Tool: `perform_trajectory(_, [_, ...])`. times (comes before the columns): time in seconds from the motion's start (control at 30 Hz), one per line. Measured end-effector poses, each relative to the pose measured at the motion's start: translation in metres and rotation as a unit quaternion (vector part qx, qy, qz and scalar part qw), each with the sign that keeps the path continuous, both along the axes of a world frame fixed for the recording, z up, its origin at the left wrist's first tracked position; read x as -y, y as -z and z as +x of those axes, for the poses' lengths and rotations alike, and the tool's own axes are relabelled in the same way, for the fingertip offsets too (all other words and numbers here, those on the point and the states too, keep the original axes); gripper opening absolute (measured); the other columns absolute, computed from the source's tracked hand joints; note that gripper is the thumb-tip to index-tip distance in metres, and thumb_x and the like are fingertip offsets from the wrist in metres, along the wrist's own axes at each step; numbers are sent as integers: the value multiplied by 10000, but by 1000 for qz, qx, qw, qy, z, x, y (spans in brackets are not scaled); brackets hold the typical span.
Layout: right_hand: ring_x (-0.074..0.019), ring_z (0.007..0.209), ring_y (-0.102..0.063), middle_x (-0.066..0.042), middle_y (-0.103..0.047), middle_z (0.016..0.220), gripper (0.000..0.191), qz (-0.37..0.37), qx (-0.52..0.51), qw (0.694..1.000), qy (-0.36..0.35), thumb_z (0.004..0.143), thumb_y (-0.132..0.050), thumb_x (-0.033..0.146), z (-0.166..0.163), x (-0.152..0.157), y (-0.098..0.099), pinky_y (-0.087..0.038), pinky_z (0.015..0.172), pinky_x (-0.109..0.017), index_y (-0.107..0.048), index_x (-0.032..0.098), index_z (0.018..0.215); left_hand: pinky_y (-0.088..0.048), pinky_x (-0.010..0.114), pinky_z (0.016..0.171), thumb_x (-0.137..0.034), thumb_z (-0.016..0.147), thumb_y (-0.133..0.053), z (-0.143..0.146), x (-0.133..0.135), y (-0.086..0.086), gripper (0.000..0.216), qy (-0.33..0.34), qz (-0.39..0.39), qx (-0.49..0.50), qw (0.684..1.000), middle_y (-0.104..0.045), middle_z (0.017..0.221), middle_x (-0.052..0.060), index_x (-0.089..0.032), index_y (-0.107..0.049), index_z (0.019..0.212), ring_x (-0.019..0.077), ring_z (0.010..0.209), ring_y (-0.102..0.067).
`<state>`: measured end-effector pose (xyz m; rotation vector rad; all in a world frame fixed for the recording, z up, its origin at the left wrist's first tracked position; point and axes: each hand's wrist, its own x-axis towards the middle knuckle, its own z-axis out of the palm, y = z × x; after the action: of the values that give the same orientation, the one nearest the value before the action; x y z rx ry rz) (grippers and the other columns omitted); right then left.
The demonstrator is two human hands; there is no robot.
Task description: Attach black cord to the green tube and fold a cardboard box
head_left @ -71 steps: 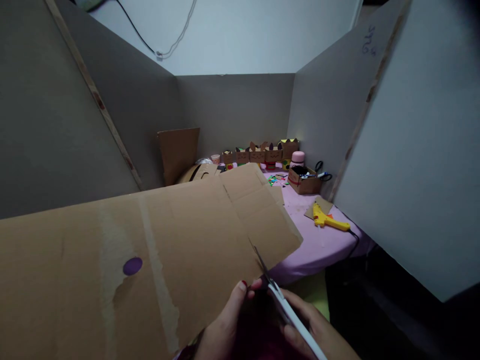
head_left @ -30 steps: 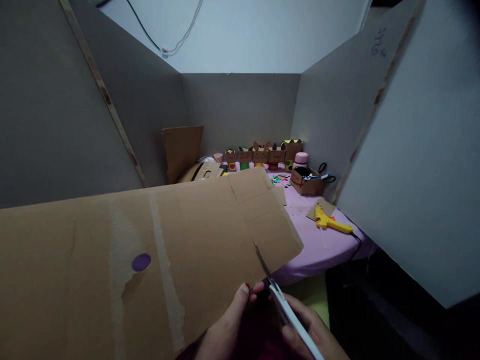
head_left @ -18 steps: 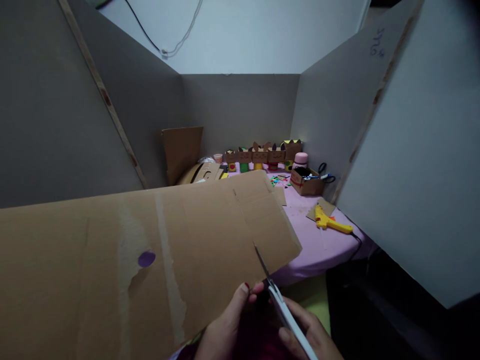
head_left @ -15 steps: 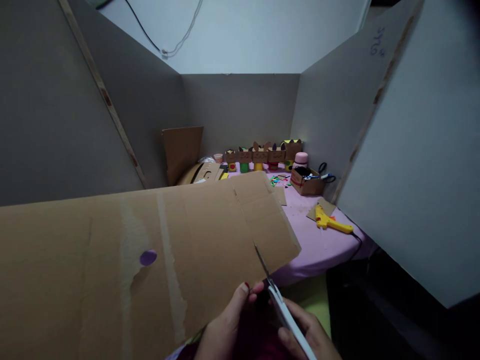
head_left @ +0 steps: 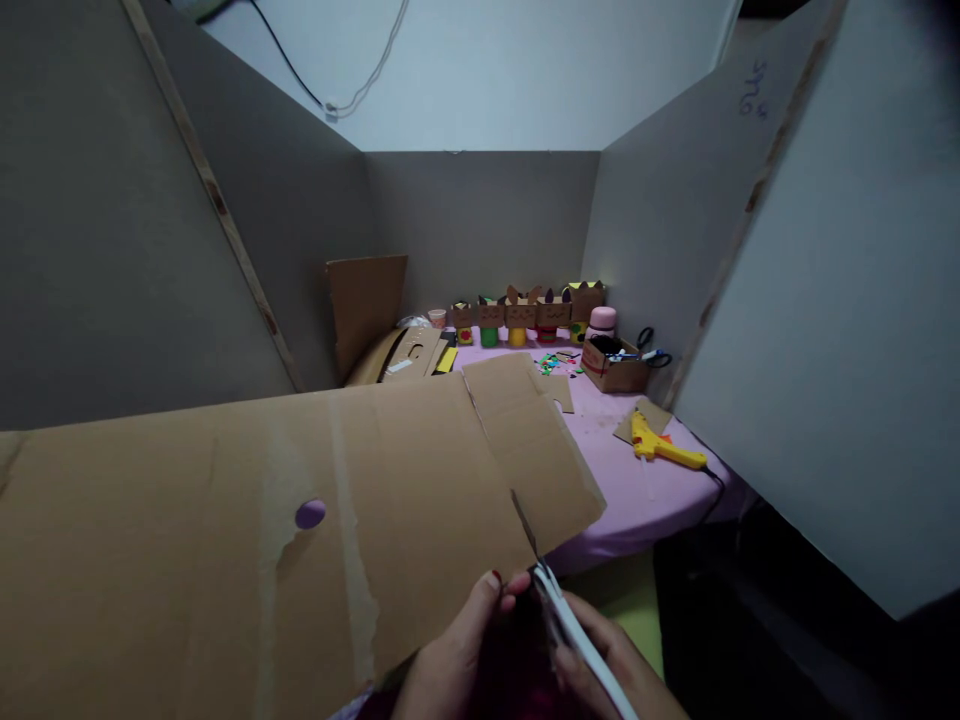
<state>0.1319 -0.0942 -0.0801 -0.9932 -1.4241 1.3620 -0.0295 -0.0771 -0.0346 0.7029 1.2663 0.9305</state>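
A large sheet of brown cardboard (head_left: 420,480) spreads across the left and middle of the view, with a round hole in it. Its near edge is pinched between the thumb and fingers of my left hand (head_left: 461,630). My right hand (head_left: 611,650) is closed around white-handled scissors (head_left: 574,630), just right of the left hand. One dark blade lies over the cardboard near its right end, pointing away from me; the other blade is hidden. A line runs from near the blade tip to the far edge.
A yellow glue gun (head_left: 664,445) rests on the purple-covered table (head_left: 600,480) at right. Behind it are a small cardboard box (head_left: 615,370) holding tools, a pink-lidded container (head_left: 601,322) and several cardboard figures (head_left: 521,315). Grey panels (head_left: 480,215) enclose the table.
The cardboard has shifted slightly right and toward me, its far edge now lower. The scissors' handles look a little more spread. Both hands keep their holds.
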Motion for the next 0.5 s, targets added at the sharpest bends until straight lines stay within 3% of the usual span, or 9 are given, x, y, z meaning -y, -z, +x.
perform_trajectory(0.13, [-246, 909, -570, -96, -613, 1044, 622, -12, -1, 1000, -9, 704, -547, 603, 3, -7, -4, -456, 797, -342, -535, 212, 1187, -481, 336, 863, -429, 713, -585, -2, -1, -3, 279, -5, -13, -19, 1000, -725, 943, 70, -188, -718, 761, 256, 996, -613])
perform_trajectory(0.3, [-139, 577, -507, -7, -563, 676, 632, -36, -30, 997, -67, 732, -527, 592, 2, -13, 2, -448, 588, -263, -489, 194, 1223, -475, 318, 875, -429, 709, -599, -2, -1, -3, 307, -5, -22, 16, 1000, -711, 991, 84, -166, -708, 826, 243, 1008, -608])
perform_trajectory(0.5, [-93, 478, -448, 18, -520, 598, 621, -65, -87, 991, -84, 706, -584, 572, 2, -14, 4, -387, 472, -204, -522, 164, 1171, -494, 338, 831, -400, 719, -590, 3, 0, -7, 261, -12, -23, 39, 999, -730, 920, 81, -174, -706, 778, 246, 918, -648])
